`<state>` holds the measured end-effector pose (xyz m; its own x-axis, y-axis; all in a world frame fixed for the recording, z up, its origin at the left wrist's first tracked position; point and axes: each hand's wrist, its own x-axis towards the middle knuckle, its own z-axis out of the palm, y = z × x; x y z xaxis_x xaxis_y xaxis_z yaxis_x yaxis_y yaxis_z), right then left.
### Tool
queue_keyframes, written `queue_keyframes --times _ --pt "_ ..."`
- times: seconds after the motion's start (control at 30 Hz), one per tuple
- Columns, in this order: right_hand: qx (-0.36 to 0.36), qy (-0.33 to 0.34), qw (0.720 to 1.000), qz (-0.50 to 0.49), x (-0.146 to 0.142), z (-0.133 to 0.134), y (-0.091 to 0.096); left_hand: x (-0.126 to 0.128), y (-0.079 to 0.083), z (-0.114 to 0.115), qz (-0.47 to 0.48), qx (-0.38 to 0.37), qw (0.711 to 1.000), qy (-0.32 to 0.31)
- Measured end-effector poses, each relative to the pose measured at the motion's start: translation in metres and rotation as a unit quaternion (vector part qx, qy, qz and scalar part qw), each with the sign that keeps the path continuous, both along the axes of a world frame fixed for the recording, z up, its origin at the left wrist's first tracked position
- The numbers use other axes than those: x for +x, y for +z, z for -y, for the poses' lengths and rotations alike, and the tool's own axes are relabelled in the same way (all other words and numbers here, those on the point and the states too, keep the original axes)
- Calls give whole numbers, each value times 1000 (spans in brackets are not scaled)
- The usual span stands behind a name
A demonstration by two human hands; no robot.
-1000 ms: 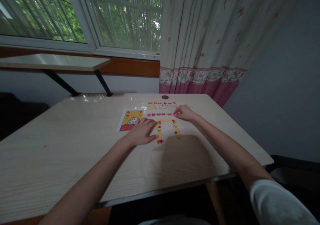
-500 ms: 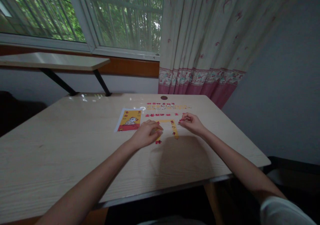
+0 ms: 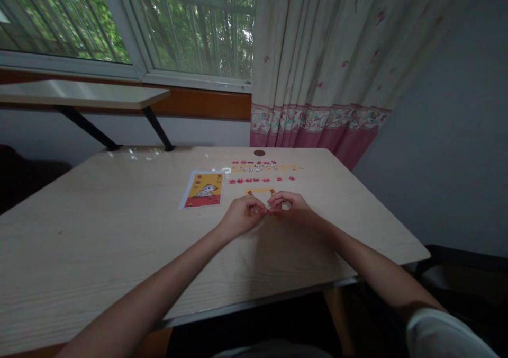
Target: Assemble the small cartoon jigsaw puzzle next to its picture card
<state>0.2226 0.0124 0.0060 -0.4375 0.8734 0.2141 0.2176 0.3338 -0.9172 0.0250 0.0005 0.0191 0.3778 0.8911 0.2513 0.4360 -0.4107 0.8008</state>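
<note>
A small red jigsaw puzzle piece [image 3: 269,211] is pinched between the fingertips of my left hand [image 3: 243,216] and my right hand [image 3: 294,208], which meet above the table. Just beyond them lies a partly joined yellow puzzle border [image 3: 260,190]; my hands hide its lower sides. Rows of loose red pieces [image 3: 254,180] and yellow-and-white pieces [image 3: 273,168] stretch across behind it. Left of my hands is a picture card [image 3: 203,190] showing a white animal on yellow and red.
The wooden table [image 3: 130,231] has a dark round grommet [image 3: 259,153] near its back edge. A raised shelf [image 3: 83,94] on black legs stands at the back left. Behind are a window [image 3: 194,24] and a floral curtain [image 3: 317,72].
My right hand has moved left and nearer to me with the red puzzle piece, meeting my left hand. The fingers of my left hand have closed from lying over the border's left side.
</note>
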Motion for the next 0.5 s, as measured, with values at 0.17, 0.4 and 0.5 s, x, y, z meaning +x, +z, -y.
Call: queue_keyframes --times 0.17,0.4,0.5 --pt "147 -143 978 42 6 -2 4 -1 -5 -8 112 -70 991 33" --pt "280 -112 930 209 15 -6 2 -2 -8 -15 186 -115 974 51" --pt "299 -86 921 233 12 -6 0 -1 -9 -15 185 -128 973 50"
